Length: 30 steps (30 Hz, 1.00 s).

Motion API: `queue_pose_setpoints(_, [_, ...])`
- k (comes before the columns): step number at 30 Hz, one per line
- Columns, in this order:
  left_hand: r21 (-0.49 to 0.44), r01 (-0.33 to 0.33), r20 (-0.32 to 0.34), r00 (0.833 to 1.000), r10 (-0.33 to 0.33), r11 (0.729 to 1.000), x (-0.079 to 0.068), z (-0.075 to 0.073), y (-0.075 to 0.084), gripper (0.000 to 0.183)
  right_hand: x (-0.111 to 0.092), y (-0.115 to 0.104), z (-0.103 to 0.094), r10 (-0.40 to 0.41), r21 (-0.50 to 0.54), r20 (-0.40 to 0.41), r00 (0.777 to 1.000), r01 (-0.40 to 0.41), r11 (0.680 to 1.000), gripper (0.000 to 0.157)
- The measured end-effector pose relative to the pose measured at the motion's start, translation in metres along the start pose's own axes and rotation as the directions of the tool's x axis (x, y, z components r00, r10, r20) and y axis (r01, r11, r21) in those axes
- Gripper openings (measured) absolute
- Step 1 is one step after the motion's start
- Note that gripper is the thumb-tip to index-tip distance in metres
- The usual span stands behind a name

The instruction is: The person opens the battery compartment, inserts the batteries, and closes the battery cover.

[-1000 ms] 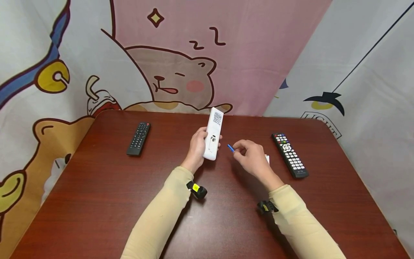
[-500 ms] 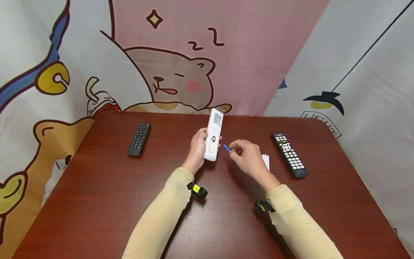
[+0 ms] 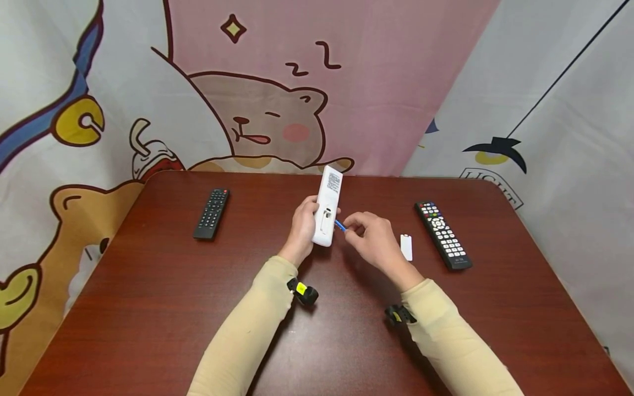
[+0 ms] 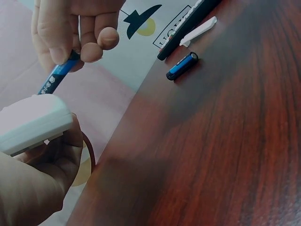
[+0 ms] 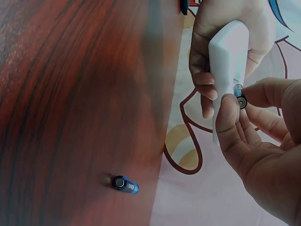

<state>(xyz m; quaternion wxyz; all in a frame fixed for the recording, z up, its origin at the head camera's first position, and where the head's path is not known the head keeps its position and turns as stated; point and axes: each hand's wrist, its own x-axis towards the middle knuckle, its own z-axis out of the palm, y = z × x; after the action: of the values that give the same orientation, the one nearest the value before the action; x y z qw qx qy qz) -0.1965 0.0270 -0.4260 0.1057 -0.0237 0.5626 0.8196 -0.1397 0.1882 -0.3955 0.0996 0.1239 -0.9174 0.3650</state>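
Note:
My left hand (image 3: 299, 226) grips a white remote control (image 3: 329, 190), its back turned up with the battery compartment (image 3: 326, 215) uncovered. Between thumb and fingers, my right hand (image 3: 375, 242) pinches a blue and black battery (image 4: 58, 75). That battery's far end is at the remote's right side in the head view; whether it touches cannot be told. In the right wrist view, the battery's end (image 5: 242, 102) shows between the fingertips, close against the remote. A second blue and black battery (image 4: 182, 66) lies on the table, and a white battery cover (image 3: 406, 247) rests right of my right hand.
A black remote with white buttons (image 3: 443, 235) lies on the right of the brown table (image 3: 198, 308). Another black remote (image 3: 212, 214) lies on the left. A printed cloth (image 3: 386, 88) hangs behind the table's far edge.
My right hand has moved left, bringing the battery up to the white remote. More of the battery cover on the table now shows. The left hand and remote have hardly moved.

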Motion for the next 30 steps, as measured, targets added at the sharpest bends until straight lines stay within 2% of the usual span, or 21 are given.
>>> queue_pose_setpoints(18, [0.06,-0.026,0.013,1.0,0.026,0.998,-0.0015,0.0021,-0.0017,0.041,0.0037,-0.005,0.0024,-0.049,-0.011,0.003,0.999,0.049,0.999,0.012])
queue_pose_setpoints(30, [0.059,-0.031,0.008,0.999,0.031,0.998,-0.0017,0.0031,-0.0016,0.041,0.0033,-0.0095,0.0072,-0.053,0.036,-0.05,0.997,0.055,0.998,0.01])
